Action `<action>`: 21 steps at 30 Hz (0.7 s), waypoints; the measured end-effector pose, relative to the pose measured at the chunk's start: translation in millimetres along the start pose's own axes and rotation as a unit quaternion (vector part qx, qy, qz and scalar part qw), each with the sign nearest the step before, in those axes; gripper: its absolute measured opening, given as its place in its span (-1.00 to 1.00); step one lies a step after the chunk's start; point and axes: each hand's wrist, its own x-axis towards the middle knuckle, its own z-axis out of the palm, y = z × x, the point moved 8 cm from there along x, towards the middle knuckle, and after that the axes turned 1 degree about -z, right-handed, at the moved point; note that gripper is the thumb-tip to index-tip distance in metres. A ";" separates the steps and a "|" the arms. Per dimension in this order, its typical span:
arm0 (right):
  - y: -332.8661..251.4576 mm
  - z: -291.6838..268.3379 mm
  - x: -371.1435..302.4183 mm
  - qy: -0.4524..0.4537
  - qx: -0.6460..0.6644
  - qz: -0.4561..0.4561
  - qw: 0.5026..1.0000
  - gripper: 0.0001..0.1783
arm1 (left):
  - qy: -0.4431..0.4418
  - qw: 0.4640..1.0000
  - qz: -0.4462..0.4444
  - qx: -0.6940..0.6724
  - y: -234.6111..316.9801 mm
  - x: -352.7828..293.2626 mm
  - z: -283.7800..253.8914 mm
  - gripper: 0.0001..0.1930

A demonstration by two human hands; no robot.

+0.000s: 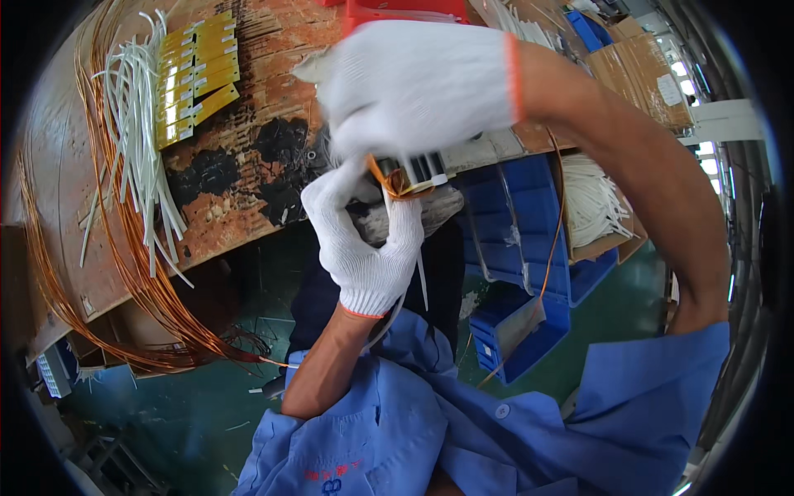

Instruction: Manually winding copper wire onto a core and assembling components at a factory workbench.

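My left hand [364,244], in a white knit glove, has its thumb and fingers closed round the lower edge of a small wire-wound coil [400,183]. Amber film or tape and copper-coloured wire show on the coil, beside dark slotted parts and a thin white sleeve. Directly above it is my right hand [422,87], also gloved and blurred by motion. Its fingers are curled in, and what they grip is hidden. Under the coil lies a greyish padded block [442,208] at the table's edge.
On the worn wooden table [265,66] lie white sleeves [136,107], amber film strips [198,74] and long copper wires [124,248] hanging over the front edge. Blue bins [517,240] and a box of white tubing [591,202] stand at right. A red tray [405,10] sits at the back.
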 end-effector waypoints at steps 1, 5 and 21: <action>18.5 4.5 -3.9 0.010 0.133 0.098 0.986 -0.73 | 0.021 0.999 -0.021 -0.017 -8.7 2.7 -9.8 -0.43; -18.2 23.7 -94.3 0.224 0.354 0.329 0.846 -0.76 | 0.016 0.994 0.077 0.069 20.2 10.9 -13.9 -0.43; -49.6 12.9 -92.9 0.241 0.088 0.324 0.911 -0.79 | -0.017 0.997 -0.008 -0.081 3.2 20.1 -10.8 -0.72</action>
